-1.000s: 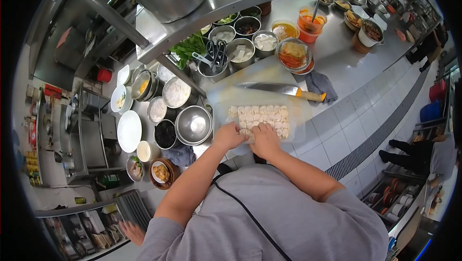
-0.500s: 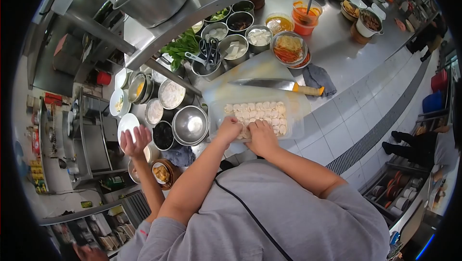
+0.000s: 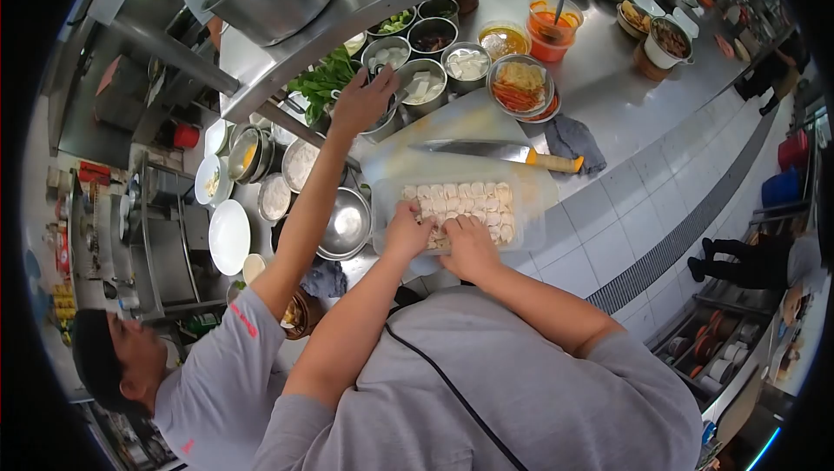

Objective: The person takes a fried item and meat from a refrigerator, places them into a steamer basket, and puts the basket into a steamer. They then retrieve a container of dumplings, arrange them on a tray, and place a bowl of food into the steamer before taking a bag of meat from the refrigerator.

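Beyond the grip lies a knife [image 3: 478,150], likely freeing left hand [image 3: 407,233] and right hand [image 3: 470,250]; both curl narrowly at pale pieces [image 3: 466,202]; what they hold, I can't tell.

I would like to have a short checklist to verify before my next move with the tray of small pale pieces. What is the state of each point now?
1. Left hand and right hand at the tray: ok, both at its near side.
2. Knife apart from the hands: ok, it lies beyond the tray.
3. Co-worker's hand away from the work area: not ok, it reaches over the pots nearby.
4. Pieces in rows: ok at the far side.
5. Pieces under the hands in line: cannot tell, they are covered.
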`<state>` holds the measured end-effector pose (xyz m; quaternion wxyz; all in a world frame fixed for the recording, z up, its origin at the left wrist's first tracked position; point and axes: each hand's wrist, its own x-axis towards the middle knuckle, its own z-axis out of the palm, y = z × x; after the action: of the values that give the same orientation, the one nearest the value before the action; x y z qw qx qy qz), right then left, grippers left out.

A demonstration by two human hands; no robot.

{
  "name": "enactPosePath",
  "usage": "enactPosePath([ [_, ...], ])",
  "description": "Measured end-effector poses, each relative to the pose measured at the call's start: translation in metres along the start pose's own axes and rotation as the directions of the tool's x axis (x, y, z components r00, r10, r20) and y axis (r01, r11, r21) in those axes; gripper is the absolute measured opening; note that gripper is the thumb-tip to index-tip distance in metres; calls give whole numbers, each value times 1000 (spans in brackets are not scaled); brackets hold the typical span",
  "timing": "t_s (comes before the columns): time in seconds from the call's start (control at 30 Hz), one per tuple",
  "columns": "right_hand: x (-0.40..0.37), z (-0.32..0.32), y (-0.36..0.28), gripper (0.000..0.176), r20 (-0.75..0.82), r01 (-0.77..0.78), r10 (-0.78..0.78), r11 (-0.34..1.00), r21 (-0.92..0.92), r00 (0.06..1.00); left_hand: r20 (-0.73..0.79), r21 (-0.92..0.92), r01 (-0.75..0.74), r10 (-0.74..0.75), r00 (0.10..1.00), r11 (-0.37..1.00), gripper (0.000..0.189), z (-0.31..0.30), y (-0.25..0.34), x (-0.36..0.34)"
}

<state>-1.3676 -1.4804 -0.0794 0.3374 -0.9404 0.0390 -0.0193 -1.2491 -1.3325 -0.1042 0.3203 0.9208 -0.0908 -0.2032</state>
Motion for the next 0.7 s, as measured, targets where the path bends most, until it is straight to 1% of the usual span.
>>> enactPosePath([
  [0.03, 0, 0, 0, 51, 16, -8, 8, 1000, -1, 1000, -3, -3, 3, -3, 1000, 1000, 46, 4, -6, 5],
  [0.1, 1, 0, -1, 51, 33, -14, 15, 1000, -6, 999, 38, -204, 25, -18, 999, 979, 43, 15, -25, 19],
  [0.13, 0, -1, -1, 52, 28, -11, 11, 1000, -1, 1000, 37, -208, 26, -18, 999, 978, 43, 9, -24, 18],
  [0.17, 0, -1, -1, 53, 22, -8, 8, 1000, 4, 1000, 165, -421, 100, -33, 986, 901, 43, -2, -23, 17],
  [0.2, 0, -1, 0, 53, 22, -9, 9, 1000, 5, 1000, 290, -599, 195, -17, 957, 777, 44, -11, -21, 15],
  [0.23, 0, -1, -1, 53, 15, -12, 12, 1000, 7, 1000, 291, -598, 197, -19, 956, 777, 44, -15, -26, 17],
  [0.3, 1, 0, -2, 53, 9, -16, 16, 1000, 10, 1000, 375, -415, 89, 82, 923, 905, 42, -19, -34, 20],
  [0.33, 2, -1, -2, 54, 20, -30, 29, 999, 25, 999, 376, -415, 90, 81, 923, 906, 42, -25, -29, 20],
  [0.4, 2, -1, -2, 54, 31, -43, 42, 998, 39, 999, 461, -332, 183, -11, 888, 925, 44, -37, -20, 18],
  [0.43, 2, -1, -2, 54, 19, -39, 38, 998, 44, 999, 460, -334, 183, -10, 888, 925, 44, -43, -11, 13],
  [0.47, 1, -2, -3, 54, 7, -34, 34, 998, 49, 999, 423, -126, 23, 32, 906, 992, 49, -48, -2, 6],
  [0.5, 0, -2, -3, 54, 11, -32, 31, 998, 47, 999, 393, 97, -130, 82, 916, 987, 54, -50, 5, 1],
  [0.53, 0, -3, -4, 54, 3, -36, 36, 998, 54, 999, 390, 95, -128, 81, 917, 987, 54, -48, 2, 3],
  [0.6, 0, -6, -8, 53, -3, -36, 37, 997, 62, 999, 395, 55, -197, 160, 904, 979, 66, -45, -4, 7],
  [0.63, -2, -10, -11, 54, -27, -16, 18, 997, 76, 999, 393, 54, -195, 159, 906, 979, 66, -45, -6, 7],
  [0.67, -1, -12, -12, 54, -52, 7, -2, 996, 89, 999, 401, -147, -17, 75, 913, 989, 68, -44, -9, 7],
  [0.7, 2, -10, -11, 54, -48, 11, -6, 996, 88, 999, 426, -338, 165, -5, 905, 927, 69, -43, -11, 7],
])
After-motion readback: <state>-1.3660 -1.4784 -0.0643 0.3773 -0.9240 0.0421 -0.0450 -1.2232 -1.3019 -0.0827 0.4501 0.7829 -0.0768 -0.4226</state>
